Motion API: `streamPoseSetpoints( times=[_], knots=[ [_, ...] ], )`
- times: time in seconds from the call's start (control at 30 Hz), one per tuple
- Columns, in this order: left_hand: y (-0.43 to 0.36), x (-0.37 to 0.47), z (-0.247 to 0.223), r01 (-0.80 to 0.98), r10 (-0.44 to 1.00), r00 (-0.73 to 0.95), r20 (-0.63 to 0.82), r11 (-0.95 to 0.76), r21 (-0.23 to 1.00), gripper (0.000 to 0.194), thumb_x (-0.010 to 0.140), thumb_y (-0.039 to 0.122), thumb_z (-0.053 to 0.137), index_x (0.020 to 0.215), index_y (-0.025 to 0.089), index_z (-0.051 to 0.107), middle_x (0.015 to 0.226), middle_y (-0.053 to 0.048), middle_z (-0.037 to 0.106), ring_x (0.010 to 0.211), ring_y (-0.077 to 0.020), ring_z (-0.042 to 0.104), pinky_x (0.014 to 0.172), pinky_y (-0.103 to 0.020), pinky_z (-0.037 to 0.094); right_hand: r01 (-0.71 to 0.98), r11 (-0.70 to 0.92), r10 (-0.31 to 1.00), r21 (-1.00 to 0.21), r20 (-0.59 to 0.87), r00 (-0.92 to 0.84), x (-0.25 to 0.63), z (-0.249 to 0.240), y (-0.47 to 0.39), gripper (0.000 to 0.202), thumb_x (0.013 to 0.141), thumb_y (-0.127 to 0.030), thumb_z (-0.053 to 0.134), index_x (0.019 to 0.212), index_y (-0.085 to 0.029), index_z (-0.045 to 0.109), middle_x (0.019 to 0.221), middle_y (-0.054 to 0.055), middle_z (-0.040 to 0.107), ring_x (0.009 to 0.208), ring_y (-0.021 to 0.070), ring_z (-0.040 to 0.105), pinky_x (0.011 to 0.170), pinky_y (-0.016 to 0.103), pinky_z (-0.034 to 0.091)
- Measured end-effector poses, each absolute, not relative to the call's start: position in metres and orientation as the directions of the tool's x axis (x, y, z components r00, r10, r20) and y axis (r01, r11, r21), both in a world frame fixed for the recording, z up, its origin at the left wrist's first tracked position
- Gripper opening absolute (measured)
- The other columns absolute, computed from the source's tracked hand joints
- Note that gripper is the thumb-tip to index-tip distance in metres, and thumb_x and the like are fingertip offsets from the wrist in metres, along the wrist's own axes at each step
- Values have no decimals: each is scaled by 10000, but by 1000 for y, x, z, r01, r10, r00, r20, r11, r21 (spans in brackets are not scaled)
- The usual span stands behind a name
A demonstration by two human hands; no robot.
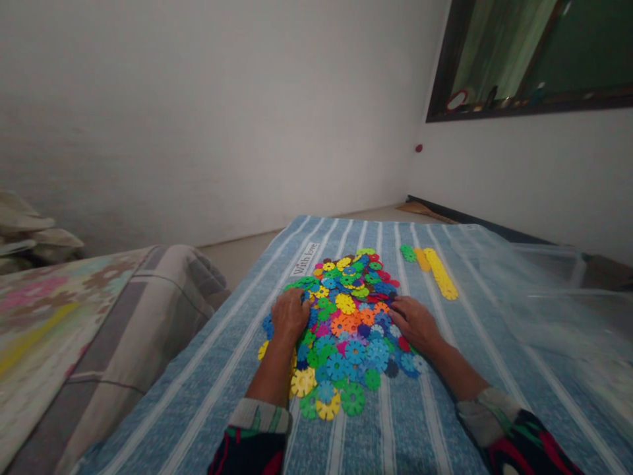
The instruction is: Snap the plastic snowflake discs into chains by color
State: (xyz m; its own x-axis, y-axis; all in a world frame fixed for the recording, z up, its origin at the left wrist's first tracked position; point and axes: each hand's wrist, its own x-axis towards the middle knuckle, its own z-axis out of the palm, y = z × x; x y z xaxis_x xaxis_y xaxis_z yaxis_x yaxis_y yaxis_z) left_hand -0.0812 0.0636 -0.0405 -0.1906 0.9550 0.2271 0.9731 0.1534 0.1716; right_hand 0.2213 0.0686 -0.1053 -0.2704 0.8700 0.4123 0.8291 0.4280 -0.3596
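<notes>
A spread pile of notched plastic flower discs in blue, green, yellow, orange, red and purple lies on a striped blue cloth. At the pile's left edge rests my left hand, its fingers curled down among the discs; whatever is in them is hidden. My right hand reaches in from the right side, with fingers stretched toward dark discs at the pile's edge and touching them. Beyond it, separate from the pile, lie a long row of overlapping yellow discs, a short orange-yellow row and a small green group.
The striped blue cloth covers the table and bears the print "With love". A clear plastic container stands at the right. A bed with a checked cover is at left. White walls and a dark-framed window lie beyond.
</notes>
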Motion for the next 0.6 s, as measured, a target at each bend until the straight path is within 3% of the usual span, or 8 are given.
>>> streamPoseSetpoints(
  times=[0.6],
  knots=[
    [67,-82,-40,944,912,-317,262,276,181,276,855,310,463,1018,195,654,1057,-88,705,1026,-261,632,830,-335,496,828,427,870,-364,416,-266,224,-111,70,275,902,-303,512,1041,-171,710,1169,129,663,1104,245,595,967,383,453]
  ],
)
